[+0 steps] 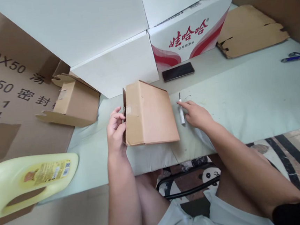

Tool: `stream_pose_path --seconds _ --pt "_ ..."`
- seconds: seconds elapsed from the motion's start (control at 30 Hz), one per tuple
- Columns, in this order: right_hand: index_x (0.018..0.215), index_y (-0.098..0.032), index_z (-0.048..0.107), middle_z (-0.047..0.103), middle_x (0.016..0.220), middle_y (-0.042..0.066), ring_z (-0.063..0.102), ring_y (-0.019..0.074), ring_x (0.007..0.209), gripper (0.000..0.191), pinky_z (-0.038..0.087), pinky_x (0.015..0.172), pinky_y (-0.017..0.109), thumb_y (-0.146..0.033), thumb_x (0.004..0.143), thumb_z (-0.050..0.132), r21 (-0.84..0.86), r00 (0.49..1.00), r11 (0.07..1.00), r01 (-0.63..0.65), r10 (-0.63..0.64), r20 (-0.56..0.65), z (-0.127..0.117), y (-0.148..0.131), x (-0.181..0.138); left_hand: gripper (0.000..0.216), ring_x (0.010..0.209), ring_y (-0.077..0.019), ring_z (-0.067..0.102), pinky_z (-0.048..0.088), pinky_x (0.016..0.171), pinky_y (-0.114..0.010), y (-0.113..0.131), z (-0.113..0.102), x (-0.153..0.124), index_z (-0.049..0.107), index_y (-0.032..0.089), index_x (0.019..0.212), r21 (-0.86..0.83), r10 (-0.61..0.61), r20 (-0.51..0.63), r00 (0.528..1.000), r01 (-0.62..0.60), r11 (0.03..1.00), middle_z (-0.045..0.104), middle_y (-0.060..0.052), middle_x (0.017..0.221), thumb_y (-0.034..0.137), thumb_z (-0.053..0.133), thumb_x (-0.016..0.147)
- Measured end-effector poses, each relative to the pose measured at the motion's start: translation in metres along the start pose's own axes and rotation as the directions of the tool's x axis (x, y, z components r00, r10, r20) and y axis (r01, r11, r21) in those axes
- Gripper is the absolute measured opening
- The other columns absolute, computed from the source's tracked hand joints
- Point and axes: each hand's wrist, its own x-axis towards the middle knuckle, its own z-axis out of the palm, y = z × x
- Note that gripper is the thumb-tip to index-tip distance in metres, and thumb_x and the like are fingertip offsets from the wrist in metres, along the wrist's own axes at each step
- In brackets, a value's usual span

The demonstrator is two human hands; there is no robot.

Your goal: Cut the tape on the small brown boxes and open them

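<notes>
On pale-green cloth [232,94] rests a brown cardboard box [156,113]; lightly marked.

Likely a home, cloth-covered table [253,93], stacked cartons [119,66], tiled floor [75,217]

Small carton [158,117], centre: plain brown cardboard, matt, smooth faces, rougher edges on the left. Cutter [182,115] right of it: white body looks like smooth plastic, thin blade looks metal. Phone [178,72], far side: dark, smooth, glossy glass-like face. Tabletop cover [248,93]: pale green, soft sheet, wrinkled, low sheen; cloth or plastic, can't tell. White boxes [119,64], far: smooth, coated-looking card. Flattened cardboard [253,30], far right: matt brown, ragged edges. Open carton [79,99] and big printed carton [13,79], left: matt cardboard. Bottle [71,161], near left: yellow plastic, smooth, soft sheen.
</notes>
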Motion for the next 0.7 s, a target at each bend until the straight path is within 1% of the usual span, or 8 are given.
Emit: stream_pose_path --seconds 0.1,0.2,0.3,0.4,0.47,0.53,0.6,0.7 --pt "0.155 -0.028 0.051 0.061 0.141 0.013 0.069 0.0308 0.107 0.068 0.054 0.079 0.040 -0.012 0.089 0.045 0.022 1.000 1.000 0.003 -0.002 -0.028 0.000 -0.002 -0.001 0.020 0.121 -0.0272 0.067 0.059 0.084 -0.037 -0.001 -0.003 0.001 0.059 0.024 0.088 -0.072 -0.090 -0.032 0.995 0.088 0.994 0.061 -0.008 0.146 0.029 0.067 0.070" --pt "0.153 -0.025 0.053 0.063 0.135 0.015 0.068 0.0298 0.104 0.062 0.054 0.083 0.042 -0.018 0.092 0.044 0.057 0.997 0.998 0.013 -0.009 -0.078 -0.001 -0.004 -0.002 0.023 0.122 -0.0274 0.068 0.059 0.094 -0.041 0.003 -0.006 0.000 0.063 0.024 0.092 -0.030 -0.105 -0.096 0.990 0.103 0.994 0.069 -0.008 0.135 0.032 0.071 0.072" --pt "0.146 -0.023 0.058 0.067 0.126 0.013 0.068 0.0250 0.088 0.054 0.052 0.083 0.041 -0.022 0.093 0.044 0.098 0.993 0.995 0.035 -0.024 -0.114 -0.003 -0.007 -0.003 0.024 0.130 -0.0288 0.064 0.051 0.111 -0.052 0.017 -0.014 -0.009 0.066 0.026 0.101 0.131 0.018 -0.267 0.964 0.018 0.991 0.072 -0.003 0.124 0.036 0.072 0.079" --pt "0.141 -0.021 0.060 0.069 0.123 0.011 0.064 0.0205 0.075 0.051 0.050 0.080 0.039 -0.022 0.092 0.046 0.140 0.990 0.988 0.062 -0.043 -0.132 -0.005 -0.008 -0.003 0.023 0.128 -0.0263 0.064 0.049 0.113 -0.052 0.042 -0.026 -0.039 0.066 0.031 0.104 0.183 0.148 -0.336 0.930 -0.090 0.979 0.070 0.002 0.119 0.040 0.073 0.084" --pt "0.139 -0.021 0.061 0.070 0.120 0.010 0.062 0.0192 0.072 0.050 0.049 0.078 0.038 -0.022 0.091 0.047 0.168 0.989 0.983 0.077 -0.054 -0.138 -0.008 -0.008 -0.004 0.014 0.110 -0.0231 0.070 0.058 0.098 -0.044 0.057 -0.035 -0.077 0.068 0.030 0.095 0.135 0.143 -0.245 0.959 -0.112 0.984 0.071 -0.001 0.107 0.039 0.074 0.086" --pt "0.135 -0.020 0.063 0.071 0.117 0.009 0.061 0.0184 0.071 0.047 0.047 0.077 0.037 -0.022 0.090 0.049 0.208 0.988 0.974 0.091 -0.061 -0.145 -0.012 -0.009 -0.006 0.014 0.094 -0.0229 0.071 0.061 0.085 -0.038 0.063 -0.042 -0.129 0.069 0.027 0.087 0.197 -0.033 0.088 0.996 0.015 0.980 0.071 -0.004 0.091 0.040 0.068 0.092" --pt "0.128 -0.020 0.067 0.073 0.111 0.007 0.061 0.0176 0.070 0.042 0.045 0.074 0.035 -0.022 0.089 0.050 0.256 0.988 0.962 0.097 -0.062 -0.139 -0.018 -0.011 -0.009 0.028 0.079 -0.0239 0.071 0.062 0.073 -0.036 0.059 -0.047 -0.188 0.070 0.024 0.081 0.303 -0.314 0.406 0.858 0.197 0.932 0.071 -0.007 0.080 0.048 0.062 0.094" --pt "0.115 -0.021 0.071 0.075 0.098 0.004 0.061 0.0166 0.068 0.031 0.044 0.071 0.032 -0.024 0.090 0.052 0.300 0.993 0.949 0.094 -0.068 -0.095 -0.027 -0.014 -0.015 0.040 0.076 -0.0254 0.070 0.062 0.075 -0.038 0.049 -0.052 -0.272 0.071 0.024 0.082 0.478 -0.657 0.448 0.607 0.458 0.749 0.072 -0.007 0.079 0.061 0.057 0.092"
